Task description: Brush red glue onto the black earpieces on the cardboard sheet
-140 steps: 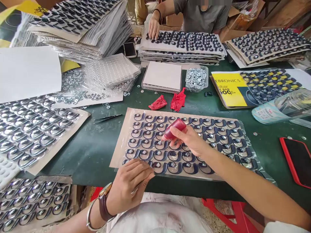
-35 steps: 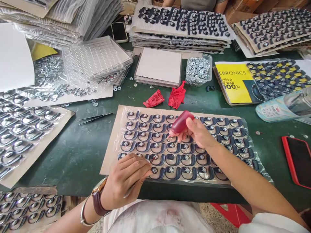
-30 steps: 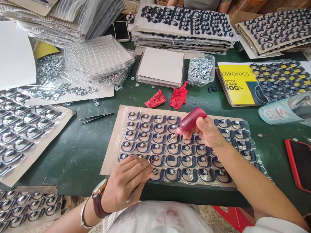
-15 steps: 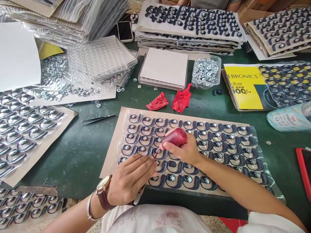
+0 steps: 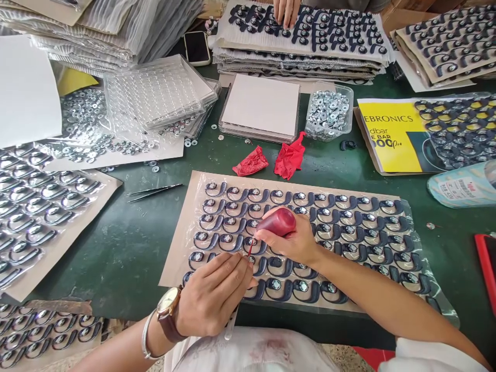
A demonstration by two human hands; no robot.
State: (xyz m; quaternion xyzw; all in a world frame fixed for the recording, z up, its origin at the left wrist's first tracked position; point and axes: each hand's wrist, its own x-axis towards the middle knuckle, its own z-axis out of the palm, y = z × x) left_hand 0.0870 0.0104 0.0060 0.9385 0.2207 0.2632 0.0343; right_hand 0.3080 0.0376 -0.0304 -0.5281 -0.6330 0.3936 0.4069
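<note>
A small red squeeze bottle [image 5: 277, 222] lies in my right hand [image 5: 298, 240], my fingers wrapped round it and its narrow tip pointing down-left. My left hand [image 5: 219, 292] pinches a slender stick with a clear handle end [image 5: 231, 326] below the palm and a thin red tip [image 5: 251, 248] above the fingers. The bottle's tip is at or very near that red point; whether they touch I cannot tell. Beneath both hands is a film-covered brown card [image 5: 176, 253] bearing rows of dark curved pieces [image 5: 279, 264], most with a silvery round centre. My hands hide some pieces.
Tweezers [image 5: 155, 192] lie left of the card; crumpled red scraps [image 5: 290, 157] sit behind it. A clear tub of metal washers [image 5: 329, 111], stacked sheets [image 5: 261, 106] and a red-cased phone [image 5: 486, 263] are around. Another person's hand [image 5: 285, 11] touches the far stack.
My right hand has brought the bottle down-left from over the card's middle to the stick's red tip. My left hand has shifted slightly right. The other person's hand has come back into view.
</note>
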